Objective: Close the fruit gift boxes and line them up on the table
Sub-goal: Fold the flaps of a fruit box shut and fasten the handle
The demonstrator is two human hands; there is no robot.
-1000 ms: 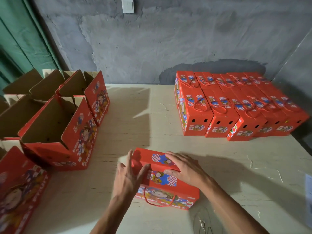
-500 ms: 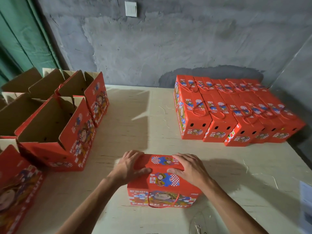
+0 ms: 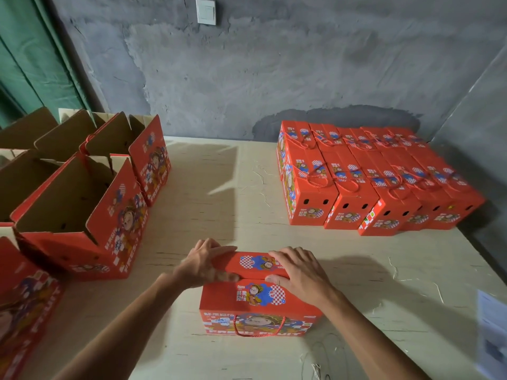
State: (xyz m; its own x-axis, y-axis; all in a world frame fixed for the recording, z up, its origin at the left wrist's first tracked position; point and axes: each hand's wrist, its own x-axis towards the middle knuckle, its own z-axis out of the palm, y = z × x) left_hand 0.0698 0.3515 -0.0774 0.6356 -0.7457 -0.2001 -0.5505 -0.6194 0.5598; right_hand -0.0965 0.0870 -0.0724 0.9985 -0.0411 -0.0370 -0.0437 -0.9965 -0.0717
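Observation:
A red fruit gift box (image 3: 255,300) with cartoon print and a red rope handle stands near the front middle of the pale table (image 3: 219,204). Its two top flaps are folded down. My left hand (image 3: 204,263) grips the box's left top corner, thumb on the seam. My right hand (image 3: 297,272) lies flat over the right part of the top, fingers spread across both flaps. A block of closed red boxes (image 3: 365,182) stands in tight rows at the back right. Open red boxes (image 3: 82,212) with raised brown flaps crowd the left side.
A grey concrete wall (image 3: 274,78) runs behind the table, with a green curtain (image 3: 30,64) at the far left. A paper sheet (image 3: 491,327) lies at the right front edge. Loose fibre strands (image 3: 315,360) lie in front of the box.
The box has turned square to me and stands upright. Both flaps have come down under my hands, and my left hand moved from the box's side onto its top left corner.

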